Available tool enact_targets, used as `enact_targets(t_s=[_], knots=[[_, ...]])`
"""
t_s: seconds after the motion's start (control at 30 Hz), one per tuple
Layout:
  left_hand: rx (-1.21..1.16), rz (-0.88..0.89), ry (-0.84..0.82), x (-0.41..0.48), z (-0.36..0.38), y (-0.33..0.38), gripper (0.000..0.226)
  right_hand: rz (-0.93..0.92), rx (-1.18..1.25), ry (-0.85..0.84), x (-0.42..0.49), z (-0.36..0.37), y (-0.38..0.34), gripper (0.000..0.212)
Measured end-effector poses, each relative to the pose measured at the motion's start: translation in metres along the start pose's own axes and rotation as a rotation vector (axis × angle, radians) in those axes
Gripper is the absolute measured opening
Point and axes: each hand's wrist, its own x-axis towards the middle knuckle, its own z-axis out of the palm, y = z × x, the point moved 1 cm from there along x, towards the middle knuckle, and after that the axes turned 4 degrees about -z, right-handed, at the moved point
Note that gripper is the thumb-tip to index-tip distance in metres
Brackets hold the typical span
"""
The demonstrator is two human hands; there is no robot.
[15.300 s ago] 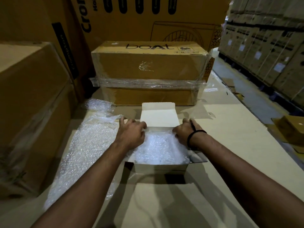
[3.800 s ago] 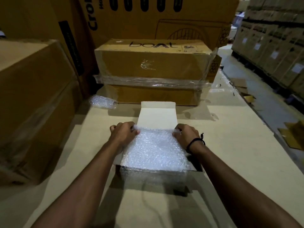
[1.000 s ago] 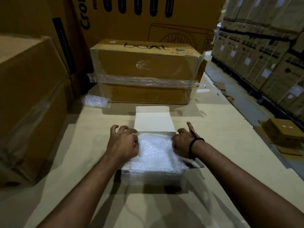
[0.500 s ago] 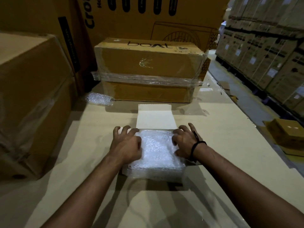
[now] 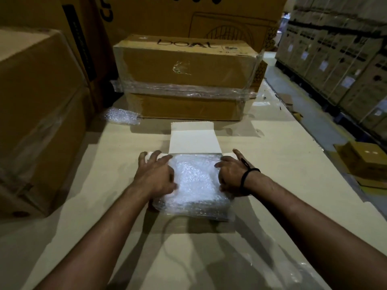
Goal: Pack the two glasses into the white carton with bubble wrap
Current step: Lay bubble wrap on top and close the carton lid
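The white carton (image 5: 193, 139) sits open in front of me, its lid flap lying flat on the far side. Bubble wrap (image 5: 195, 185) covers the whole opening and hangs over the near wall. My left hand (image 5: 155, 174) lies palm down on the wrap's left edge with fingers spread. My right hand (image 5: 231, 174), with a black band at the wrist, presses the wrap's right edge, fingers curled inward. No glasses show; whatever is in the carton is hidden under the wrap.
A taped brown "boAt" box (image 5: 184, 76) stands just beyond the carton. A big brown box (image 5: 37, 114) walls off the left. A loose scrap of bubble wrap (image 5: 122, 116) lies at the far left. The tabletop's edge (image 5: 326, 155) drops off on the right, with stacked boxes (image 5: 339, 55) beyond.
Both hands have shifted on the wrap and pressed it down flatter over the carton. The left hand's fingers have spread further toward the far left corner.
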Motion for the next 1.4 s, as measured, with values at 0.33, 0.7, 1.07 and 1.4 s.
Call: enact_targets(t_s=[0.33,0.7,1.07,1.4], knots=[[0.055,0.01,-0.102,-0.006,0.007,0.009,0.026,-0.024,0.216,0.311,-0.012,0.002,-0.001,0.01],[-0.354,0.302,-0.126,-0.019,0.018,0.008,0.027,-0.101,0.195,0.204,-0.019,0.005,-0.001,0.047],[-0.564,0.209,-0.115,-0.011,0.017,0.006,0.038,-0.11,0.372,0.043,-0.024,-0.001,-0.018,0.024],[-0.438,0.228,-0.272,-0.025,0.014,0.017,0.037,-0.065,0.417,0.203,-0.031,-0.01,-0.02,0.027]])
